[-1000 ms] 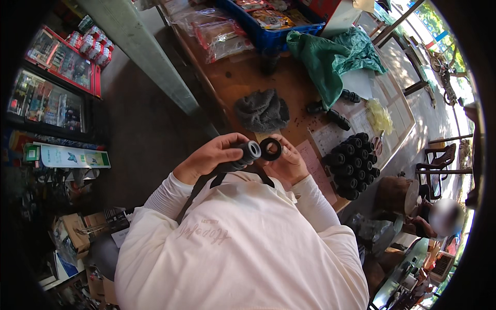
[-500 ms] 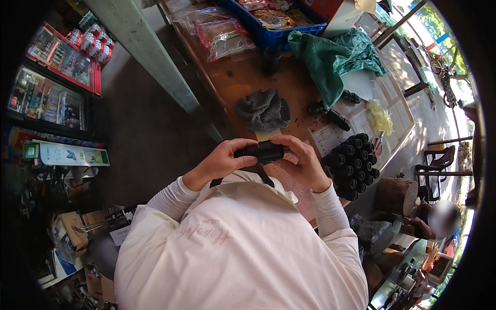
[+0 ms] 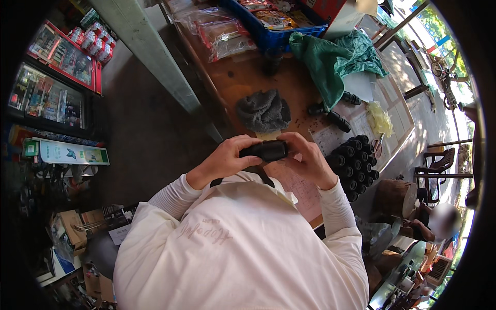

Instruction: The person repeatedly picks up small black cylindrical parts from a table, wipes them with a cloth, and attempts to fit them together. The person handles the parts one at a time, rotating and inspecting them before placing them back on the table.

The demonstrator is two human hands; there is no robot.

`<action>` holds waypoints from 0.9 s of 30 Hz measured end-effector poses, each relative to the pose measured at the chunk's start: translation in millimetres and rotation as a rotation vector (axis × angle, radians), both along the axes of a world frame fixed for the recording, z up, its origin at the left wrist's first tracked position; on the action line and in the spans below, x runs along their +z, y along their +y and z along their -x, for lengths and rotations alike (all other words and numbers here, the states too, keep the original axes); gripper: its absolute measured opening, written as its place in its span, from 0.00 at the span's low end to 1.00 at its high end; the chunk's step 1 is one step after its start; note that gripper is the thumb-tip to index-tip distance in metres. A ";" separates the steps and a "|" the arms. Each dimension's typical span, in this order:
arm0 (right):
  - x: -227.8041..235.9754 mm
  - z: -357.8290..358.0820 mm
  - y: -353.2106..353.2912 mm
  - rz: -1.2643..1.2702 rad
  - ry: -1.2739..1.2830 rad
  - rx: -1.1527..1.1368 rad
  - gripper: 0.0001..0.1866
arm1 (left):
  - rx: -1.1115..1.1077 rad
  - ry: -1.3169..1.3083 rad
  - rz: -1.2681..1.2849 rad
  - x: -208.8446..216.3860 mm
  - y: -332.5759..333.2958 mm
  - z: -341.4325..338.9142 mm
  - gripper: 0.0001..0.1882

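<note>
A black cylindrical pipe fitting [image 3: 271,150] lies sideways between my hands, raised in front of my chest at the near edge of the table. My left hand [image 3: 227,156] wraps its left end, thumb below and fingers above. At the right end, my right hand [image 3: 308,163] grips it with curled fingers, the fingertips partly hidden. Just beyond them a crumpled dark grey cloth [image 3: 262,111] rests on the table. A stacked cluster of similar black fittings [image 3: 353,165] stands to the right of my right hand.
The brown table [image 3: 232,85] also bears loose black fittings [image 3: 338,121], a green cloth [image 3: 333,64], a pale yellow bundle [image 3: 380,118], plastic bags [image 3: 227,39] and a blue crate [image 3: 289,35] of packets. A metal post [image 3: 150,57] rises at left. Another person [image 3: 423,222] is at far right.
The fitting and both hands have shifted slightly to the right. My right hand has changed its hold around the right end; my left keeps its grip.
</note>
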State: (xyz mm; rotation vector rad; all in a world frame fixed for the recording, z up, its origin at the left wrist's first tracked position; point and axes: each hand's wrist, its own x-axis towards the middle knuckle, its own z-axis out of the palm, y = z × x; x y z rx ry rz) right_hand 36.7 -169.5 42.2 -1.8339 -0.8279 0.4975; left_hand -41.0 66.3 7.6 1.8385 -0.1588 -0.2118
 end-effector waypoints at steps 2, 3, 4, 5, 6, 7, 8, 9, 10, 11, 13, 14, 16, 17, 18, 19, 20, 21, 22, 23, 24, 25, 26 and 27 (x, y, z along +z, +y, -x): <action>0.0 -2.3 -2.7 0.098 0.006 -0.012 0.19 | -0.017 -0.027 -0.053 0.7 -0.9 -1.3 0.23; -0.9 -2.9 -3.9 0.137 -0.021 -0.017 0.20 | -0.007 0.017 0.011 -1.3 -2.8 -0.3 0.23; -2.8 -3.3 -5.0 0.176 -0.048 -0.021 0.21 | 0.002 0.062 0.076 -5.3 -5.7 1.8 0.23; -5.2 -3.6 -6.0 0.216 -0.075 -0.026 0.22 | 0.012 0.106 0.140 -7.9 -7.5 3.1 0.22; -9.6 -3.1 -7.3 0.154 -0.021 -0.025 0.23 | -0.012 0.196 0.229 -8.9 -7.9 3.6 0.22; -15.2 -2.2 -8.5 0.092 0.032 -0.023 0.23 | -0.036 0.287 0.318 -9.7 -7.8 4.1 0.22; -19.0 -1.5 -9.6 0.029 0.085 -0.021 0.23 | -0.059 0.378 0.407 -10.1 -7.5 4.3 0.21; -20.8 -0.8 -10.4 -0.046 0.149 -0.018 0.23 | -0.058 0.387 0.446 -10.0 -6.6 4.3 0.21; -22.2 -0.1 -11.0 -0.121 0.213 -0.014 0.22 | -0.057 0.397 0.485 -9.6 -5.1 3.3 0.21; -22.9 0.3 -11.6 -0.196 0.277 -0.011 0.22 | -0.056 0.406 0.524 -9.4 -4.2 2.3 0.21; -23.2 0.2 -13.4 -0.127 0.219 0.011 0.21 | -0.068 0.336 0.431 -10.2 -4.6 0.8 0.21; -23.2 0.3 -14.1 -0.092 0.190 0.022 0.21 | -0.075 0.302 0.384 -10.6 -4.7 0.6 0.21; -18.4 -1.2 -14.3 -0.050 0.130 0.050 0.21 | -0.090 0.312 0.369 -8.0 -4.1 0.0 0.21; -16.7 -2.3 -14.2 -0.029 0.099 0.064 0.21 | -0.098 0.317 0.362 -6.6 -4.0 0.0 0.21; -16.4 -3.8 -15.0 -0.006 0.093 0.066 0.21 | -0.089 0.320 0.359 -5.9 -4.5 0.2 0.21; -16.3 -5.6 -16.0 0.017 0.087 0.070 0.21 | -0.079 0.323 0.356 -5.2 -5.4 0.5 0.21; -16.5 -7.0 -16.2 0.041 0.080 0.073 0.20 | -0.069 0.326 0.353 -4.4 -6.6 0.8 0.21; -18.1 -8.1 -15.4 0.106 0.144 0.032 0.20 | -0.037 0.248 0.271 -3.3 -8.4 0.9 0.21; -21.3 -9.2 -14.3 0.171 0.207 -0.010 0.20 | -0.004 0.170 0.189 -1.8 -11.0 0.9 0.21; -24.2 -9.8 -13.6 0.236 0.270 -0.052 0.20 | 0.028 0.091 0.107 0.0 -12.3 0.9 0.22; -26.8 -10.5 -14.7 0.277 0.261 -0.045 0.19 | 0.015 0.030 0.022 2.8 -12.0 -0.2 0.22; -29.3 -11.6 -17.1 0.318 0.251 -0.039 0.19 | 0.002 -0.032 -0.062 6.2 -11.0 -2.3 0.22; -30.2 -11.9 -18.4 0.359 0.242 -0.033 0.18 | -0.012 -0.093 -0.146 7.8 -10.5 -3.9 0.22; -24.8 -10.5 -16.4 0.240 0.153 -0.035 0.18 | -0.003 -0.029 -0.072 7.3 -10.1 -3.8 0.22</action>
